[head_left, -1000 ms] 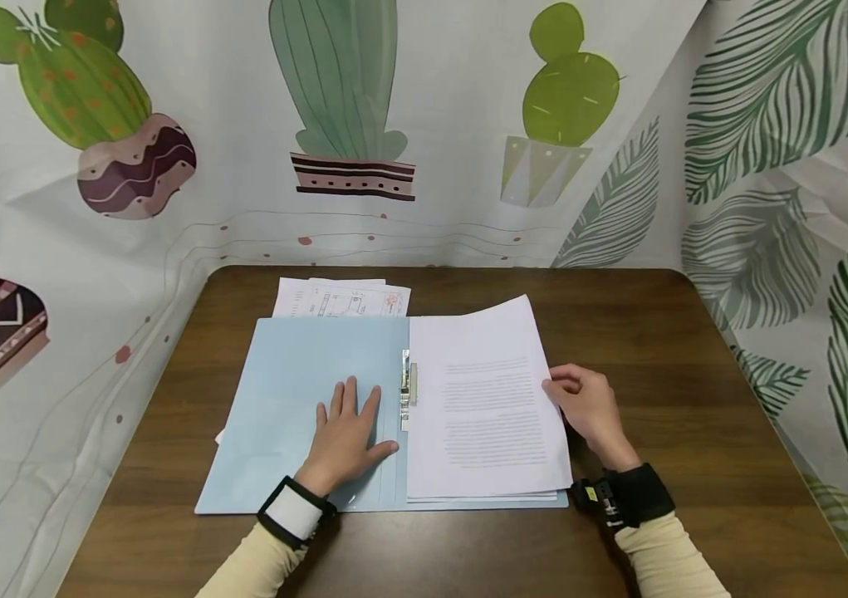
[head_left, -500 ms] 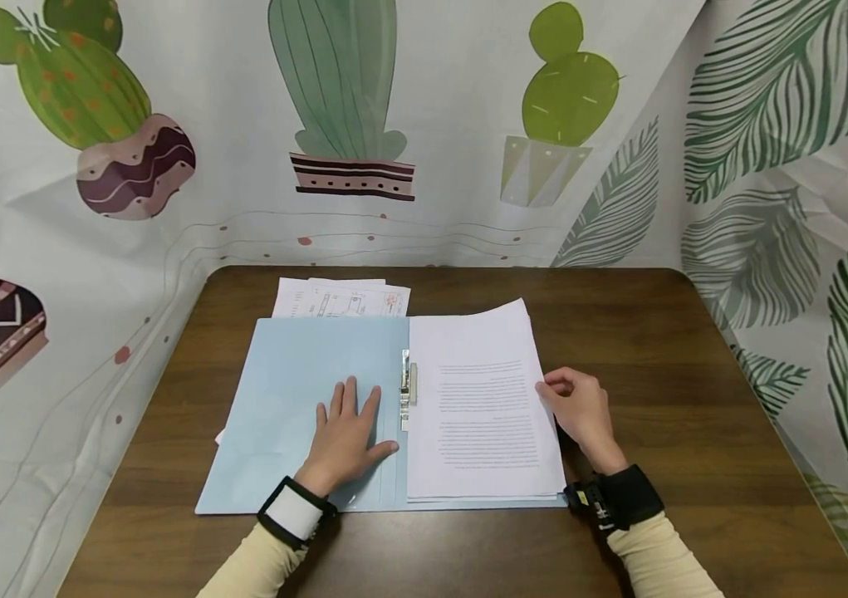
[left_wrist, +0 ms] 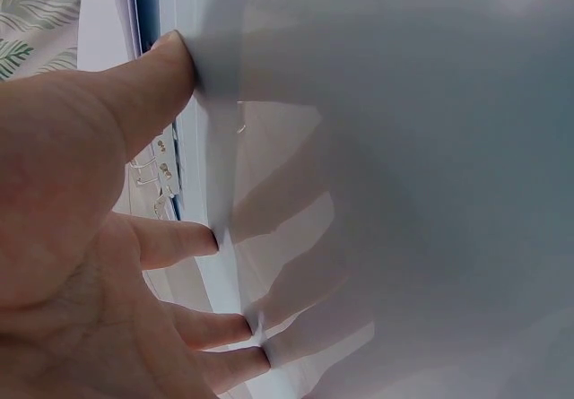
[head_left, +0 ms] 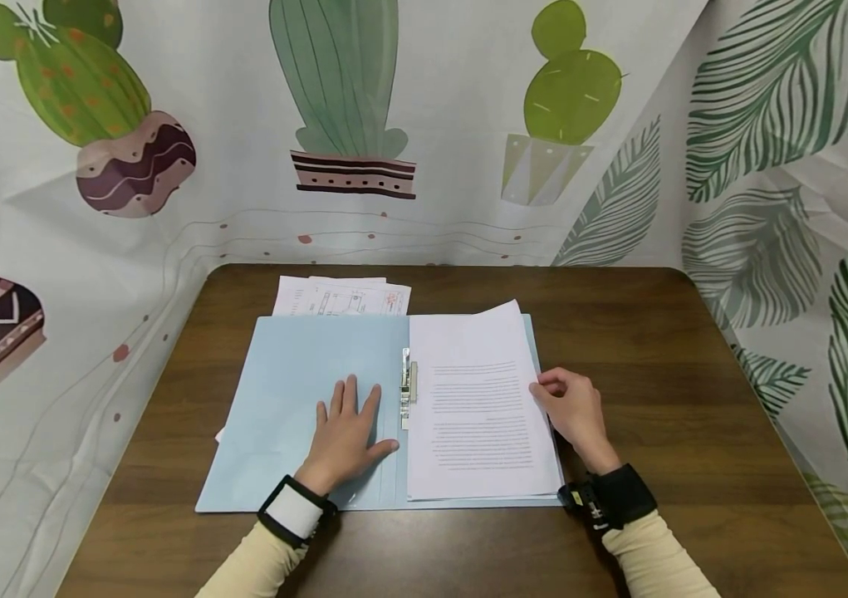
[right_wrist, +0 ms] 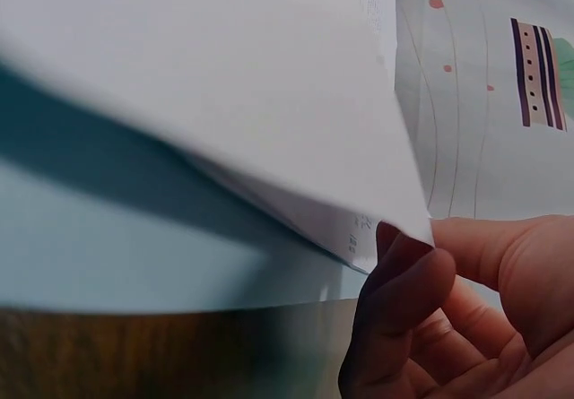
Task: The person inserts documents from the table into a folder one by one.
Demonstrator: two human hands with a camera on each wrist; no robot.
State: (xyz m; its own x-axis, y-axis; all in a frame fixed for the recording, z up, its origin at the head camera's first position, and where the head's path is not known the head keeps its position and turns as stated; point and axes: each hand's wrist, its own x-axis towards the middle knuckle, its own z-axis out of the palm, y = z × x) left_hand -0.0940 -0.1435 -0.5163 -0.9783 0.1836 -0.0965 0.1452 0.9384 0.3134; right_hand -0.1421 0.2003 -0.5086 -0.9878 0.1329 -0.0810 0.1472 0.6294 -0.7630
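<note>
An open light-blue folder (head_left: 296, 399) lies on the brown table (head_left: 663, 349), with a metal fastener (head_left: 405, 389) at its spine. My left hand (head_left: 349, 432) lies flat with straight, spread fingers on the folder's left cover (left_wrist: 404, 148). A stack of printed white sheets (head_left: 479, 407) fills the right half. My right hand (head_left: 569, 407) pinches the right edge of the top sheets (right_wrist: 269, 121) between thumb and curled fingers, lifting them off the blue cover (right_wrist: 134, 255) underneath.
More printed papers (head_left: 341, 297) stick out from behind the folder at the table's far side. Cloth with cactus and leaf prints (head_left: 341, 108) hangs around the table on the back, left and right.
My right hand has pushed the sheets' right edge leftward, so the stack now sits inside the folder's right edge. The left hand has stayed put.
</note>
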